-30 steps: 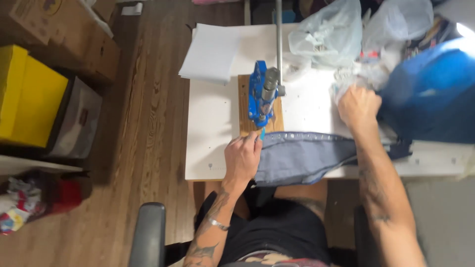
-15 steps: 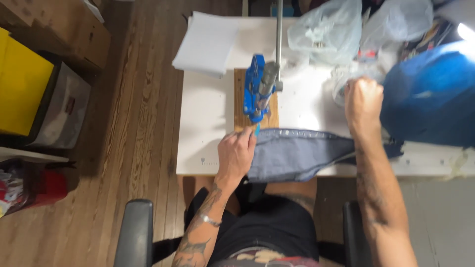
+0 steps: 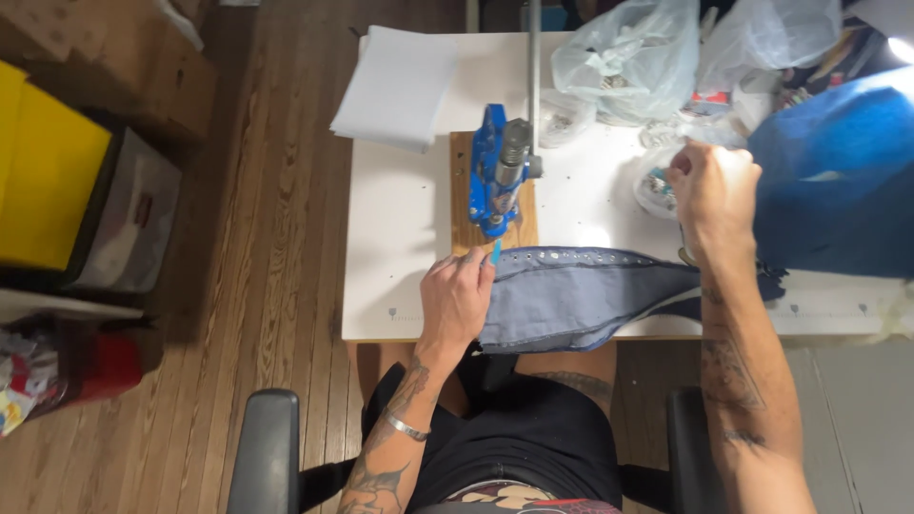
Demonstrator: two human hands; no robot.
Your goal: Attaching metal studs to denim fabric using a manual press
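Note:
My left hand (image 3: 457,300) grips the left end of a grey-blue denim piece (image 3: 581,295) that lies along the front edge of the white table (image 3: 395,238). A row of small metal studs runs along the denim's top edge. Just above that hand stands a blue hand press (image 3: 497,171) on a wooden board (image 3: 462,190). My right hand (image 3: 716,190) is closed into a fist over a small clear bag of little parts (image 3: 655,186) at the right; what it holds is hidden.
A stack of white sheets (image 3: 400,86) overhangs the table's back left corner. Clear plastic bags (image 3: 619,57) and blue fabric (image 3: 838,181) crowd the right side. Yellow bin (image 3: 43,181), grey box (image 3: 129,214) and cardboard box (image 3: 105,57) sit on the wood floor at left. Chair armrests (image 3: 262,447) flank me.
My right hand has stayed near the small bag and closed into a fist. The left hand keeps its hold on the denim. The head camera has shifted slightly.

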